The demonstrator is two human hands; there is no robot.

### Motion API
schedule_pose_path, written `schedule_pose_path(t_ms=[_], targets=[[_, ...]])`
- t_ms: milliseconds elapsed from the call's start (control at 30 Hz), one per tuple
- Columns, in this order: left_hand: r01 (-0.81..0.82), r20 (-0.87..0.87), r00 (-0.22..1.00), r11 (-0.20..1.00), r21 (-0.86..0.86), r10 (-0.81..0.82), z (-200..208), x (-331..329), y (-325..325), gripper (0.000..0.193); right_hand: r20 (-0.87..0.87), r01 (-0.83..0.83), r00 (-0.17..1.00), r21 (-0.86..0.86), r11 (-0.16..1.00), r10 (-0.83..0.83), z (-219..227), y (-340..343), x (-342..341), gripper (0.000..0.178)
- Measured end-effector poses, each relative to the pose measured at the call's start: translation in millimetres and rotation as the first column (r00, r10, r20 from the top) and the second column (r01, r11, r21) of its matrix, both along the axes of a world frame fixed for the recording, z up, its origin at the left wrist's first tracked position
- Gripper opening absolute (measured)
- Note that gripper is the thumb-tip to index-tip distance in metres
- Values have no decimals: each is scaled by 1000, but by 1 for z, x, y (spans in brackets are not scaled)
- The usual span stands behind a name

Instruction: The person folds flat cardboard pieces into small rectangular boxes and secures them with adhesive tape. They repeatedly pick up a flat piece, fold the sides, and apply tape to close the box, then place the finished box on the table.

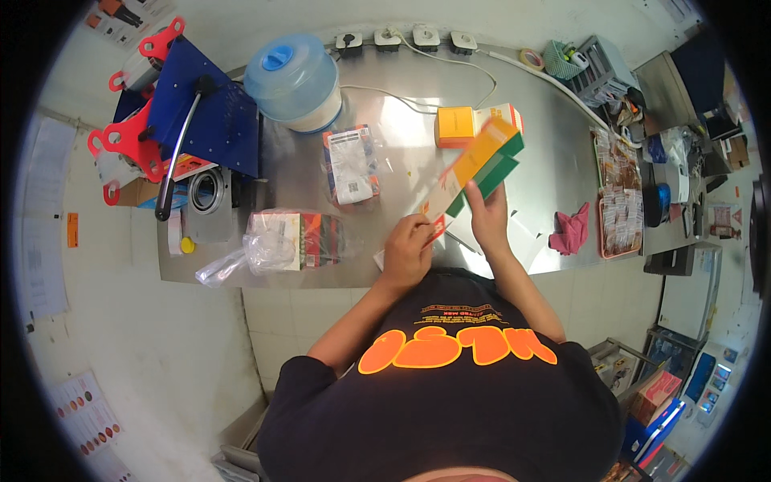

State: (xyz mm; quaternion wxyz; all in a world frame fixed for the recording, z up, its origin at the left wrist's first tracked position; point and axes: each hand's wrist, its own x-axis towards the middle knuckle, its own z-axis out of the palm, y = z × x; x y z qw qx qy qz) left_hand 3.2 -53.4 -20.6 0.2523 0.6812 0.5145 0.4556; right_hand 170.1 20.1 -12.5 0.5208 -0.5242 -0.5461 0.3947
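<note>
Both my hands hold a long cardboard carton (470, 165), coloured orange, white and green, tilted above the steel table with its far end up to the right. My left hand (408, 249) is closed on its near, lower end, where a red-edged flap shows. Along the green side, my right hand (487, 215) grips it with the thumb pointing up. The green panels stand apart like open flaps; whether anything is inside cannot be seen. Just behind the carton sits a small orange box (456, 124), and a white and orange box lies partly hidden beside it.
On the left are a blue lever press (205, 112), a blue-lidded water container (291, 80), a wrapped pouch pack (351, 167) and plastic-wrapped boxes (289, 241). A pink cloth (570, 230) and trays of small packets (621, 217) lie right on the steel table (385, 88).
</note>
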Motion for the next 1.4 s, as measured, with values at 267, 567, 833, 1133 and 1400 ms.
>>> schedule_pose_path(t_ms=[267, 567, 833, 1133, 1400], targets=[[332, 381, 881, 940, -77, -280, 11, 18, 29, 77, 503, 47, 833, 350, 936, -230, 64, 6, 19, 10], [545, 761, 629, 788, -286, -159, 12, 33, 64, 67, 246, -486, 848, 6, 874, 470, 61, -2, 28, 23], [699, 805, 531, 674, -239, -265, 19, 15, 68, 67, -113, -659, 746, -266, 703, 657, 55, 17, 50, 26], [734, 846, 500, 609, -300, -185, 18, 18, 67, 79, -54, -647, 748, -285, 707, 662, 53, 13, 53, 27], [730, 933, 353, 603, -322, 72, -18, 17, 69, 52, 172, -463, 850, -207, 862, 498, 61, 9, 45, 21]])
